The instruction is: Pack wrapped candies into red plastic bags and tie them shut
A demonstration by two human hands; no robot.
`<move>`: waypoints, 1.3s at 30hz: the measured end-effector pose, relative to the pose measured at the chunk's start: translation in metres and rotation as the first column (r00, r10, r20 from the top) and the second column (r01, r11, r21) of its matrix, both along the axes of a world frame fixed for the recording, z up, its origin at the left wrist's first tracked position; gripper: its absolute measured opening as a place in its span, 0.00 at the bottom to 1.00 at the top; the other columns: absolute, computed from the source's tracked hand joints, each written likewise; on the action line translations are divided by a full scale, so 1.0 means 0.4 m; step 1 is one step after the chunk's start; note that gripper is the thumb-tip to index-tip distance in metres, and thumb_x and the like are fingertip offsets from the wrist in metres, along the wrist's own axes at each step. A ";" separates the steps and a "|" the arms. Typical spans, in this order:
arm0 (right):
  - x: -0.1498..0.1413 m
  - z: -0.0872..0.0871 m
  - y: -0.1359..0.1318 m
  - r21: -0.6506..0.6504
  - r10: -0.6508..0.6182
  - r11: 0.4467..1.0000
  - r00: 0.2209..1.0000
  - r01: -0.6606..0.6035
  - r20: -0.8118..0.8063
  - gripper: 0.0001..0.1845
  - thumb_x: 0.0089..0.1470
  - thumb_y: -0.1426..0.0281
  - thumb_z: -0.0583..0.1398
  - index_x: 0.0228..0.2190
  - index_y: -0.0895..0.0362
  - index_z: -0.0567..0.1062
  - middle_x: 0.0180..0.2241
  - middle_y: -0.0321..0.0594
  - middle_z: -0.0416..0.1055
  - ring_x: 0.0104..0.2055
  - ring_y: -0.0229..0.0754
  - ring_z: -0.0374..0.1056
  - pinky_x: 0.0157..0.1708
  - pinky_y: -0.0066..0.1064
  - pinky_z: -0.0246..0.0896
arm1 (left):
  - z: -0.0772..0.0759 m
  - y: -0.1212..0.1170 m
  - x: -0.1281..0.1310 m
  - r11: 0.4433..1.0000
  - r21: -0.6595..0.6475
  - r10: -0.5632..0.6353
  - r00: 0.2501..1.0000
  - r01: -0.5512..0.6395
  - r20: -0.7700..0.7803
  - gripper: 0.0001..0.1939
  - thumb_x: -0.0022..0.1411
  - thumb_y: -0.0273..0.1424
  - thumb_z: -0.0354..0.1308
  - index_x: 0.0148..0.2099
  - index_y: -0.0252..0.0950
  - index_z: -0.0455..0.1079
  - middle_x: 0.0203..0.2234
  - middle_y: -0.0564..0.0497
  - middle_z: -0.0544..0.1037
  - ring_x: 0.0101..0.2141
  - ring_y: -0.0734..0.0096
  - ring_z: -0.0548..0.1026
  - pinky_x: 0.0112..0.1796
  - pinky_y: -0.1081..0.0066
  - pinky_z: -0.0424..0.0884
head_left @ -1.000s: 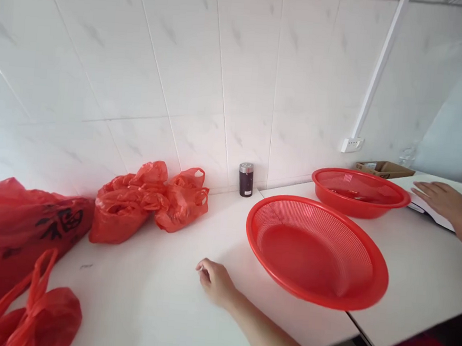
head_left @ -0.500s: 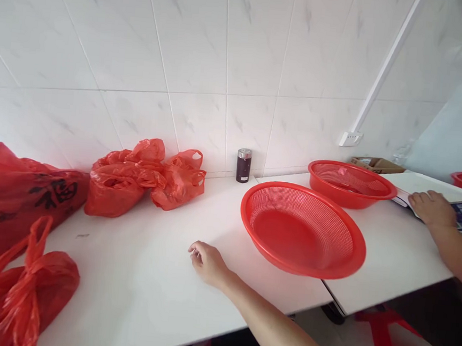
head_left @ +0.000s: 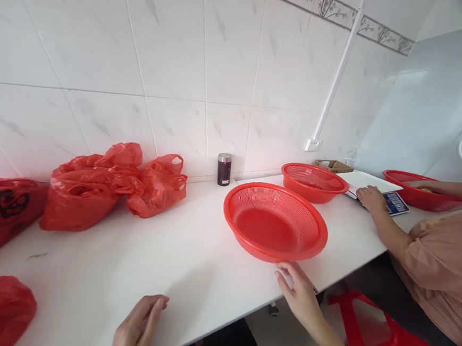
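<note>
My left hand (head_left: pixel 139 323) is over the near part of the white table (head_left: pixel 98 274), its fingers together and curled toward the thumb, with nothing visible in them. At the table's front edge, my right hand (head_left: pixel 299 293) has its thumb and fingers apart. Its fingertips are right by the lower rim of a red plastic mesh basket (head_left: pixel 267 224); whether they touch it I cannot tell. The basket shows only its bare bottom and perforated sides. Tied red plastic bags (head_left: pixel 90 183) lie left of it, and a smaller red bag (head_left: pixel 156 186) sits beside them.
A dark tumbler (head_left: pixel 223 171) stands by the wall. Farther right are a second red basket (head_left: pixel 312 182), a cardboard box (head_left: pixel 333 166), a scale (head_left: pixel 394 203) under a co-worker's hand (head_left: pixel 373 200), and another red basin (head_left: pixel 407 195). A red stool (head_left: pixel 397 340) stands below.
My left hand has come into view at the bottom. My right hand has moved from the table's middle to the basket's near rim, its fingers more spread. The view has turned right.
</note>
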State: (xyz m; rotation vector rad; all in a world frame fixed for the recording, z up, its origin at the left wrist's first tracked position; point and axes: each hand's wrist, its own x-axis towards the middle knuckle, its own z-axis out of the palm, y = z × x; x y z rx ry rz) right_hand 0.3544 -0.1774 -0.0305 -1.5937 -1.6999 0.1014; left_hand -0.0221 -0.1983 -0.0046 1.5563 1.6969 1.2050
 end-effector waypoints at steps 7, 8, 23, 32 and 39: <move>-0.080 -0.025 0.106 0.077 -0.233 0.972 0.945 0.221 0.228 0.26 0.57 0.60 0.53 0.56 0.55 0.66 0.58 0.48 0.64 0.58 0.53 0.61 0.52 0.46 0.59 | -0.026 -0.004 -0.019 0.999 -0.045 -0.014 0.997 0.018 0.076 0.22 0.58 0.52 0.51 0.37 0.39 0.74 0.37 0.47 0.80 0.41 0.56 0.78 0.40 0.69 0.73; -0.085 -0.027 0.112 0.065 -0.243 0.970 0.939 0.234 0.242 0.21 0.57 0.61 0.53 0.50 0.54 0.71 0.55 0.46 0.67 0.55 0.52 0.63 0.52 0.45 0.59 | -0.029 -0.002 -0.022 0.998 -0.049 -0.028 0.997 0.032 0.073 0.22 0.58 0.52 0.51 0.37 0.39 0.74 0.37 0.47 0.80 0.42 0.56 0.78 0.40 0.69 0.73; -0.091 -0.033 0.107 0.082 -0.283 0.959 0.926 0.271 0.249 0.12 0.55 0.65 0.53 0.37 0.54 0.74 0.46 0.42 0.73 0.49 0.48 0.67 0.46 0.40 0.60 | 0.019 0.222 -0.001 0.988 -0.097 -0.138 0.975 0.123 -0.174 0.19 0.62 0.44 0.49 0.47 0.39 0.70 0.44 0.43 0.75 0.32 0.64 0.78 0.36 0.64 0.74; -0.065 -0.029 0.184 -0.025 0.040 0.999 0.993 -0.037 0.108 0.12 0.55 0.65 0.54 0.39 0.52 0.74 0.46 0.43 0.72 0.50 0.49 0.66 0.50 0.42 0.62 | 0.166 0.565 -0.019 0.949 0.131 0.313 0.911 -0.287 -0.269 0.43 0.58 0.43 0.58 0.67 0.29 0.44 0.65 0.25 0.36 0.62 0.25 0.43 0.54 0.41 0.53; -0.049 0.003 0.379 -0.137 0.098 0.981 0.957 -0.140 -0.273 0.29 0.57 0.60 0.51 0.60 0.50 0.59 0.56 0.45 0.66 0.50 0.46 0.70 0.46 0.39 0.67 | 0.167 0.653 -0.076 0.923 0.142 0.384 0.850 -0.357 -0.360 0.40 0.56 0.45 0.57 0.65 0.33 0.51 0.65 0.29 0.36 0.60 0.16 0.39 0.49 0.32 0.51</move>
